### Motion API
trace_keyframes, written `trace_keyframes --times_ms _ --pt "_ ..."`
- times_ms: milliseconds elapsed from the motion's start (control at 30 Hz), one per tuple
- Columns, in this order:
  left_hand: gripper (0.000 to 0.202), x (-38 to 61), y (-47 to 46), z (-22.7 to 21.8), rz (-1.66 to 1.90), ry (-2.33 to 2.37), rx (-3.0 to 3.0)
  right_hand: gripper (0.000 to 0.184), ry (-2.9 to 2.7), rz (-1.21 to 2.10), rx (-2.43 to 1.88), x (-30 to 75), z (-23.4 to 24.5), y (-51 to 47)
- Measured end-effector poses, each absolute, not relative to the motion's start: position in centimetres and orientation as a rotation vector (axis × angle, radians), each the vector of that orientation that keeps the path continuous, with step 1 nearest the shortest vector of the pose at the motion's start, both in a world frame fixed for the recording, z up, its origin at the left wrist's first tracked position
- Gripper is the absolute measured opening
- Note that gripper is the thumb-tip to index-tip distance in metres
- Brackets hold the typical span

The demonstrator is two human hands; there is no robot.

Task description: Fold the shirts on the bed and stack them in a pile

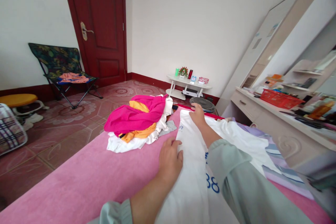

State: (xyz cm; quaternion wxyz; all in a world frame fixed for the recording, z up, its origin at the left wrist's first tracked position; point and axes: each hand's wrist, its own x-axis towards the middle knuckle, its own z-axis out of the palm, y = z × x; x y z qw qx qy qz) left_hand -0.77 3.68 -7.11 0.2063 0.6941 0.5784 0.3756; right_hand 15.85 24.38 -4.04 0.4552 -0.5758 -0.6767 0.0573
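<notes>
A white T-shirt [193, 161] with blue print lies lengthwise on the pink bed cover, its left side folded inward over part of the lettering. My left hand [170, 159] rests along the shirt's left edge, fingers slightly bent and apart. Farther up, my right hand [198, 114] touches the shirt near its far end, with its fingers spread. Just left of the shirt is a heap of clothes, with a magenta garment [139, 112] on top and orange and white pieces beneath. Another white garment [236, 134] lies to the right, partly behind my right sleeve.
The pink bed cover [86, 182] spreads under the clothes. A folding chair [56, 59] stands by the red door [97, 24]. Beyond the bed is a small white table [190, 82] with a plant. On the right, a dresser [286, 129] carries a red basket [279, 98].
</notes>
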Motion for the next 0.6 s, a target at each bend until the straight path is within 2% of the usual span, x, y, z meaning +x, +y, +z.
trace_keyframes --times_ms 200,300,367,533,600 --pt "0.032 -0.8 4.0 -7.4 0.941 1.585 1.966 0.092 -1.604 0.375 -1.415 13.9 -6.7 27.7" --pt "0.032 -0.7 4.0 -7.4 0.891 1.581 2.003 0.101 -1.501 0.559 -1.478 14.1 -7.7 28.6" --pt "0.032 -0.6 4.0 -7.4 0.867 1.585 2.030 0.095 -1.441 0.603 -1.510 14.4 -8.1 29.1" --pt "0.026 -0.4 3.8 -7.5 0.809 1.648 2.111 0.062 -1.318 0.582 -1.455 14.9 -7.7 29.9" --pt "0.023 -0.4 3.8 -7.5 0.762 1.677 2.125 0.057 -1.263 0.563 -1.409 15.0 -7.3 30.1"
